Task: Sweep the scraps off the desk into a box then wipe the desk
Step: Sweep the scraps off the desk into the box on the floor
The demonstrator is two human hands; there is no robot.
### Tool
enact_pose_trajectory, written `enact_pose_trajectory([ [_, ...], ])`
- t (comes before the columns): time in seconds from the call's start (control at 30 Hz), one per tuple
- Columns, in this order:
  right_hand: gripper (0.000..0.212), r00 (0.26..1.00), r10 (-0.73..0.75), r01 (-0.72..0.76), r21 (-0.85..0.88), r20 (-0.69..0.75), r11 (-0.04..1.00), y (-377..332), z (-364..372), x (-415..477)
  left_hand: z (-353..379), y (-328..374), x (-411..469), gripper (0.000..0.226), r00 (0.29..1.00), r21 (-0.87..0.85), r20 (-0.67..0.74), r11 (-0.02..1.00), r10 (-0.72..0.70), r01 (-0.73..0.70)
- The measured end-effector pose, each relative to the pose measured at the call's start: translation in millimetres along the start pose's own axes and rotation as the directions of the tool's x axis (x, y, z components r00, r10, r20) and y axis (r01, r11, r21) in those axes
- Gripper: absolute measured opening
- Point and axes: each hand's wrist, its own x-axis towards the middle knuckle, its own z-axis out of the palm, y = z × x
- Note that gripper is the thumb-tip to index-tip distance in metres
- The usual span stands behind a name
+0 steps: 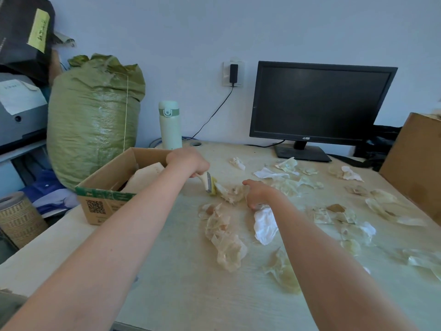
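Single head-worn wide-angle view, looking forward and down, close over the desk (181, 295), facing the back wall (191, 32)

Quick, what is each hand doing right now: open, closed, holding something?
The left hand is closed, gripping the brush by its handle.
The right hand is closed, gripping a white cloth.
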Motion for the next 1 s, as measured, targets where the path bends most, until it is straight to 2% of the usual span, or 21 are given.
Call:
enact_pose_trajectory([
  [0.27,0.074,0.999,-0.002,0.013,0.291,-0.038,0.957,-3.9,5.4,-3.2,23.3,0.3,-3.0,0.018,0.992,-0.267,0.127,0.963,0.020,0.014],
  [0.33,0.073,0.998,-0.006,0.030,0.368,-0.065,0.929,-7.8,9.7,-2.3,30.6,2.1,-6.3,0.024,0.989,-0.342,0.148,0.939,0.016,0.036],
  [0.4,0.072,0.995,-0.012,0.055,0.465,-0.096,0.884,-12.2,11.3,-1.9,32.8,4.9,-9.4,0.014,0.988,-0.381,0.154,0.923,0.006,0.054],
  [0.5,0.072,0.987,-0.005,0.094,0.556,-0.159,0.826,-14.4,5.3,-5.4,30.0,8.9,-12.4,0.015,0.990,-0.435,0.138,0.899,0.007,0.054],
  [0.77,0.074,0.959,0.039,0.132,0.567,-0.280,0.813,4.4,-25.6,-25.0,20.7,33.8,-19.3,0.017,0.990,-0.548,0.081,0.835,0.111,-0.049],
  [1.0,0.075,0.923,0.155,0.067,0.543,-0.352,0.837,52.4,-53.6,-56.8,25.7,84.8,-38.9,0.027,0.970,-0.582,0.060,0.798,0.235,-0.157],
])
